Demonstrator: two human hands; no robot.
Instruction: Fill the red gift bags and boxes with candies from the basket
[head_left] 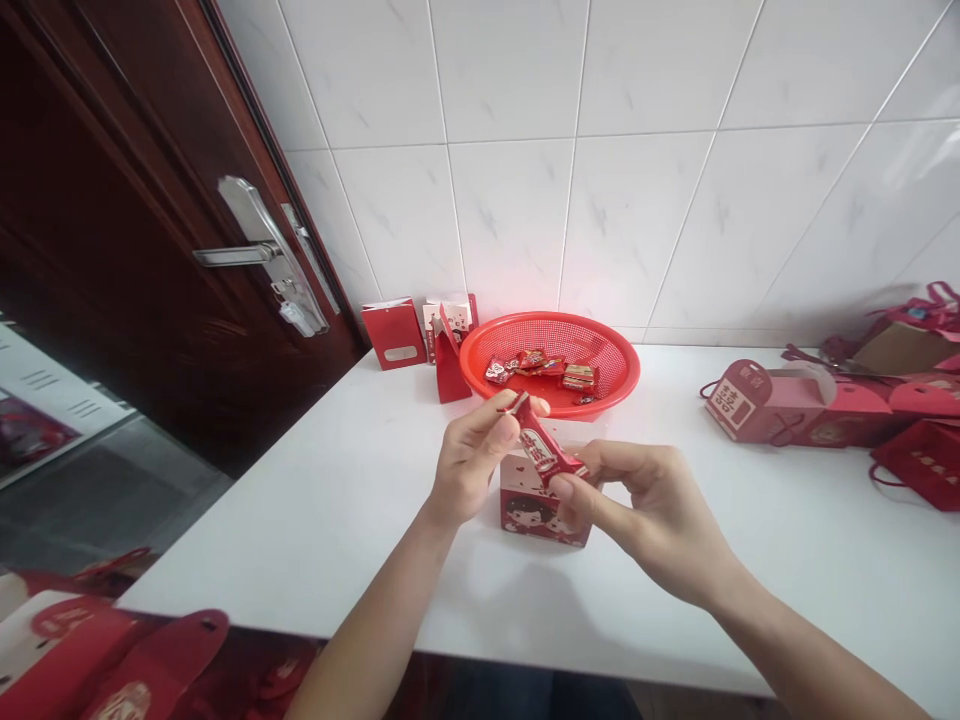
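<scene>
One elongated, glossy red wrapped sweet [541, 448], above a red-and-white printed cardboard box [531, 512]; left hand [466, 465] pinching the far end, right hand [664, 510] the near end, both grips narrow. Best handled with light, even fingertip pressure. Long axis: slanting far-left to near-right, lettering facing the wearer.

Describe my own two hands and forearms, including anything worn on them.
The left hand and right hand are ungloved, with no ring, watch or bracelet showing. The left forearm and right forearm have no sleeve in view and no visible markings. Nail details are too small to tell.
</scene>
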